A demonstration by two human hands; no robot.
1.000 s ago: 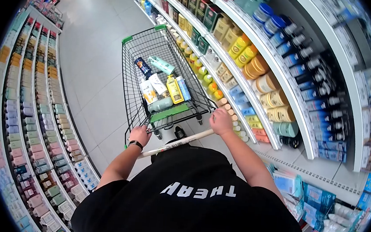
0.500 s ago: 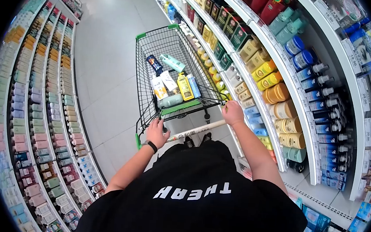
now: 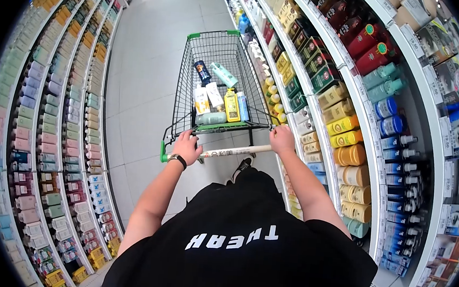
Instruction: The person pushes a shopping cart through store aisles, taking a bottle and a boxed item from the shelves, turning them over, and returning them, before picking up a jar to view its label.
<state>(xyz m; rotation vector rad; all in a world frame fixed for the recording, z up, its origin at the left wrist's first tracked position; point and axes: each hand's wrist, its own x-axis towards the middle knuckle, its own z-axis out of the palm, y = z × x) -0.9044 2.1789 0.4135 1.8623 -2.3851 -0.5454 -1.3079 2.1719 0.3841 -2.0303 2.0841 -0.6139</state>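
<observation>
A black wire cart [image 3: 191, 76] with green corners stands in front of me. My right hand [image 3: 282, 139] is wrapped round the right end of its pale handle bar [image 3: 229, 151]. At the bar's left end, my left hand [image 3: 187, 146] rests with its fingers over the bar; a dark band is on that wrist. Inside the cart lie a yellow pump bottle [image 3: 232, 106], a teal bottle [image 3: 224, 74], a dark blue bottle [image 3: 202, 72], a white bottle [image 3: 215, 96], a white and orange pack [image 3: 201, 100], a blue and white bottle [image 3: 242, 107] and a grey-green bottle [image 3: 211, 118].
A long shelf [image 3: 103, 133] of pastel bottles and packs lines the left. On the right, close beside the cart, another shelf [image 3: 348, 72] holds bottles, jars and boxes. The tiled floor [image 3: 151, 45] runs ahead between them.
The view has turned, and the cart now points more nearly straight along the aisle. More of the right shelf's red bottles show. My left hand has shifted on the bar.
</observation>
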